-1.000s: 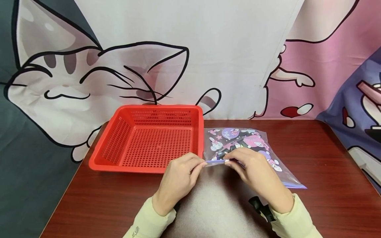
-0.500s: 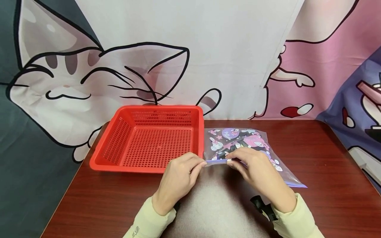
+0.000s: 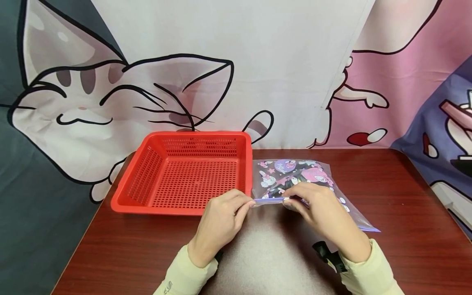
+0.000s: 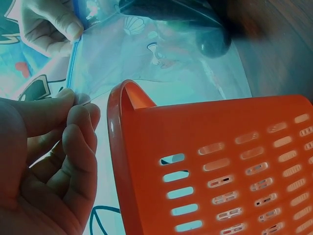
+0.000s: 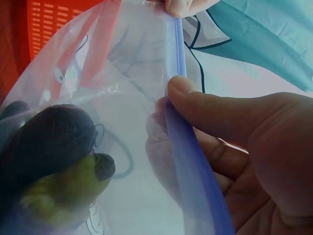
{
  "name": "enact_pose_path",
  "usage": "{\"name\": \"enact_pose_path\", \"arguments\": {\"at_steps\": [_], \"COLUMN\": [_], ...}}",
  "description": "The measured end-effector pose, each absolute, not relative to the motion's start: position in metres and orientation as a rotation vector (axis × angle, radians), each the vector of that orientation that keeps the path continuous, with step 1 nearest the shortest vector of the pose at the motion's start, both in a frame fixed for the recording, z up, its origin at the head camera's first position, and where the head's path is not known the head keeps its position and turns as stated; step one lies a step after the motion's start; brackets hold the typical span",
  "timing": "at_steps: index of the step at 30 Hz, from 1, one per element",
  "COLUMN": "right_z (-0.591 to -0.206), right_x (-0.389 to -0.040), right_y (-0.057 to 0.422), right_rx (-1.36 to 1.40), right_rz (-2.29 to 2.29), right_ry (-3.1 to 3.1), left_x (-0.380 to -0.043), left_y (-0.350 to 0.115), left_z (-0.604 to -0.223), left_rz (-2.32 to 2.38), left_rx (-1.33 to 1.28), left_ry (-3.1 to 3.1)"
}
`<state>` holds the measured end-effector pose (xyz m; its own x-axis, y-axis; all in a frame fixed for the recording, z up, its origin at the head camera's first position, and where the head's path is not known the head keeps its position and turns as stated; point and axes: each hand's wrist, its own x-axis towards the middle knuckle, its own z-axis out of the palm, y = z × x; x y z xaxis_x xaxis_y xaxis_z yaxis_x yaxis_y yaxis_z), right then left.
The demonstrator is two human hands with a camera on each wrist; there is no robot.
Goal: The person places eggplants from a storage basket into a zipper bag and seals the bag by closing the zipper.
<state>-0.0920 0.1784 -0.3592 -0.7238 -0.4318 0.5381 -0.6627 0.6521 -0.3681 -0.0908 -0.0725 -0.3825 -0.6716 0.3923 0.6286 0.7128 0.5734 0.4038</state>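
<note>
A clear zip bag [image 3: 273,180] with cartoon prints and a purple zip strip [image 3: 269,200] lies right of the red basket. At the strip's left end, my left hand [image 3: 223,225] pinches the bag's corner between thumb and fingers. My right hand [image 3: 324,213] pinches the strip farther right, thumb on top and fingers beneath. Between the hands the strip runs straight and looks pressed together; right of my right thumb its edges [image 5: 195,166] look spread. Inside the bag, the right wrist view shows a dark rounded object [image 5: 49,137] and a yellow object with a dark tip [image 5: 73,191].
The red perforated basket [image 3: 247,172] stands left of the bag, nothing visible in it. Its rim [image 4: 115,127] is close beside my left hand. Brown tabletop [image 3: 413,205] extends to the right; a printed cartoon cloth [image 3: 295,73] hangs behind the table.
My right hand has slid slightly right along the zip strip, lengthening the stretch between the hands. My left hand and the basket have stayed in place.
</note>
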Motion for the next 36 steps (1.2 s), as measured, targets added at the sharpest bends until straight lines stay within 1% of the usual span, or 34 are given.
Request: {"name": "enact_pose_path", "arguments": {"at_steps": [36], "right_z": [-0.354], "right_x": [-0.094], "right_y": [0.192], "right_rx": [0.869], "right_rz": [0.700], "right_ry": [-2.488], "left_x": [-0.091], "left_y": [-0.074], "left_z": [-0.382], "left_rz": [-0.895], "left_rx": [-0.865], "left_ry": [-2.334]}}
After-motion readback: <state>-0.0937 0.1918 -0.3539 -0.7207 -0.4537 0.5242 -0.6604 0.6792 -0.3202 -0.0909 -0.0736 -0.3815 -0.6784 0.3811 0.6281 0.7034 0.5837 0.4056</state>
